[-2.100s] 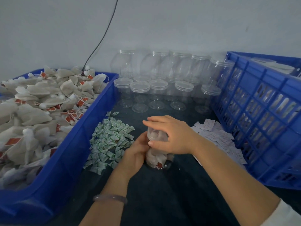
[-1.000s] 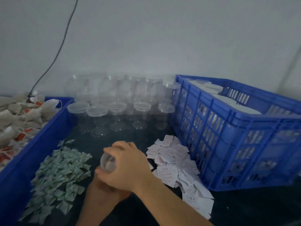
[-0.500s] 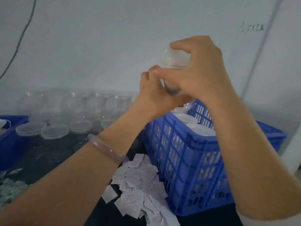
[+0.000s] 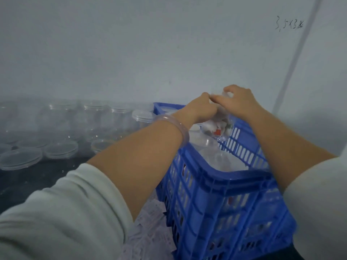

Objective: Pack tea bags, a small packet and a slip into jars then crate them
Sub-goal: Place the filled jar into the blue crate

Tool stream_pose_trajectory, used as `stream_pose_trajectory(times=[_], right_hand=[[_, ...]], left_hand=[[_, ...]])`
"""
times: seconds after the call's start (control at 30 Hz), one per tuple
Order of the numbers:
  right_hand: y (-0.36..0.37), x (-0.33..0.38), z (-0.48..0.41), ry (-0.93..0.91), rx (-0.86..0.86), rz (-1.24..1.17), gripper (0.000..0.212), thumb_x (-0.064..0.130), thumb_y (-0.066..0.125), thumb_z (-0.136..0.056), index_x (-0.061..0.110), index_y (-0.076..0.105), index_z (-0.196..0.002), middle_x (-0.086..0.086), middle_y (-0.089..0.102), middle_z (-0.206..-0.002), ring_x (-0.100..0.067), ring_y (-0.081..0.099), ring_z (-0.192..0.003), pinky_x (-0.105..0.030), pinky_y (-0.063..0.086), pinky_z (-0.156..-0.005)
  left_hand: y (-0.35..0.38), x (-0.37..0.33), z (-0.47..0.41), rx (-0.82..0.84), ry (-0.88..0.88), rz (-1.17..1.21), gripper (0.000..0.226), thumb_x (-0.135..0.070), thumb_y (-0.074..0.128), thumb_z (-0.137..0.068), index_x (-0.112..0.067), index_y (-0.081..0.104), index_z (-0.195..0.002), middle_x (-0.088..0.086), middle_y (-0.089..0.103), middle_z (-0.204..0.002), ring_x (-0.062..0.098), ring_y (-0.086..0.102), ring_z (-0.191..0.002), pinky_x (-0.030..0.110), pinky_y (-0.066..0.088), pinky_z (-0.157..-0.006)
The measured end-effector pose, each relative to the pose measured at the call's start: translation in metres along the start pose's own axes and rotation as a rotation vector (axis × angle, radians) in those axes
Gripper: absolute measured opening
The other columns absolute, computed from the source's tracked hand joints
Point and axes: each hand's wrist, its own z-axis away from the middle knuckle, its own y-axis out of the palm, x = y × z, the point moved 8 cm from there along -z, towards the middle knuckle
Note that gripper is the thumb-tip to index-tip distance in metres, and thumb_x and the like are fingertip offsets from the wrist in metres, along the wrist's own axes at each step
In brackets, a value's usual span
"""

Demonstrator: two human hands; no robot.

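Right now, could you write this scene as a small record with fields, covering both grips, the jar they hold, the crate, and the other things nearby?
blue crate: on the right, capped jars inside
filled jar: held above the crate's far end, tea bags visible inside
left grip: curled round the jar's side
right grip: curled over the jar's top
empty jars: in rows by the wall, left of the crate
loose lids: lying in front of them
paper slips: heap at the crate's left foot
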Motion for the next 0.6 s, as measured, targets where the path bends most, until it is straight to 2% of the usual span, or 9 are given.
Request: stream_pose_trajectory(times=[0.07, 0.13, 0.2, 0.27, 0.33, 0.43, 0.53, 0.6], right_hand=[[0.013, -0.020, -0.004, 0.053, 0.032, -0.055, 0.066, 0.049, 0.063, -0.085, 0.018, 0.045, -0.141, -0.011, 0.040, -0.146, -0.025, 0.047, -0.113, -0.033, 0.036, -0.086], [0.028, -0.028, -0.006, 0.062, 0.107, -0.032, 0.067, 0.051, 0.062, -0.085, 0.020, 0.044, -0.142, -0.013, 0.040, -0.147, -0.029, 0.049, -0.122, -0.033, 0.037, -0.088], [0.043, -0.027, -0.008, 0.039, 0.193, 0.061, 0.064, 0.052, 0.060, -0.088, 0.020, 0.045, -0.141, -0.014, 0.044, -0.144, -0.031, 0.050, -0.124, -0.034, 0.041, -0.092], [0.056, -0.027, -0.008, 0.019, 0.288, 0.160, 0.054, 0.050, 0.059, -0.089, 0.018, 0.048, -0.131, -0.010, 0.054, -0.130, -0.025, 0.055, -0.107, -0.035, 0.047, -0.082], [0.068, -0.033, -0.004, 0.072, 0.379, 0.159, 0.052, 0.049, 0.063, -0.088, 0.018, 0.048, -0.127, -0.003, 0.052, -0.119, -0.020, 0.055, -0.094, -0.034, 0.050, -0.072], [0.081, -0.044, 0.004, 0.159, 0.468, 0.169, 0.061, 0.049, 0.066, -0.088, 0.013, 0.048, -0.134, -0.005, 0.050, -0.127, -0.029, 0.058, -0.109, -0.043, 0.058, -0.084], [0.086, -0.046, 0.005, 0.207, 0.491, 0.131, 0.058, 0.044, 0.065, -0.089, 0.010, 0.052, -0.133, -0.009, 0.051, -0.135, -0.032, 0.057, -0.115, -0.046, 0.056, -0.090], [0.089, -0.046, 0.005, 0.238, 0.524, 0.092, 0.056, 0.038, 0.061, -0.093, 0.012, 0.047, -0.140, -0.007, 0.045, -0.144, -0.031, 0.051, -0.125, -0.044, 0.051, -0.097]], left_hand=[[0.009, 0.008, -0.011, 0.041, -0.013, -0.009, 0.058, -0.011, 0.042, -0.096, -0.013, 0.021, -0.150, 0.019, 0.045, -0.142, 0.032, 0.049, -0.123, 0.032, 0.038, -0.089], [0.020, 0.018, -0.012, 0.106, -0.038, -0.062, 0.059, -0.010, 0.038, -0.095, -0.017, 0.019, -0.151, 0.019, 0.042, -0.146, 0.032, 0.047, -0.127, 0.033, 0.037, -0.092], [0.024, 0.029, -0.016, 0.118, -0.052, -0.128, 0.055, -0.008, 0.036, -0.096, -0.015, 0.025, -0.149, 0.017, 0.043, -0.145, 0.030, 0.046, -0.127, 0.032, 0.036, -0.092], [0.023, 0.035, -0.018, 0.104, -0.063, -0.181, 0.047, -0.008, 0.035, -0.098, -0.012, 0.036, -0.145, 0.014, 0.045, -0.144, 0.027, 0.047, -0.126, 0.030, 0.036, -0.091], [0.025, 0.039, -0.022, 0.118, -0.100, -0.224, 0.041, -0.008, 0.035, -0.100, -0.007, 0.046, -0.140, 0.012, 0.049, -0.142, 0.026, 0.049, -0.126, 0.031, 0.038, -0.096], [0.028, 0.044, -0.023, 0.109, -0.141, -0.250, 0.036, -0.010, 0.037, -0.101, -0.003, 0.055, -0.132, 0.013, 0.054, -0.136, 0.028, 0.052, -0.123, 0.033, 0.041, -0.098], [0.032, 0.045, -0.025, 0.122, -0.117, -0.365, 0.033, -0.010, 0.038, -0.100, -0.002, 0.055, -0.128, 0.014, 0.057, -0.130, 0.028, 0.054, -0.109, 0.034, 0.041, -0.094], [0.034, 0.046, -0.026, 0.143, -0.106, -0.439, 0.033, -0.011, 0.038, -0.100, -0.005, 0.055, -0.128, 0.012, 0.057, -0.128, 0.026, 0.052, -0.103, 0.034, 0.039, -0.091]])
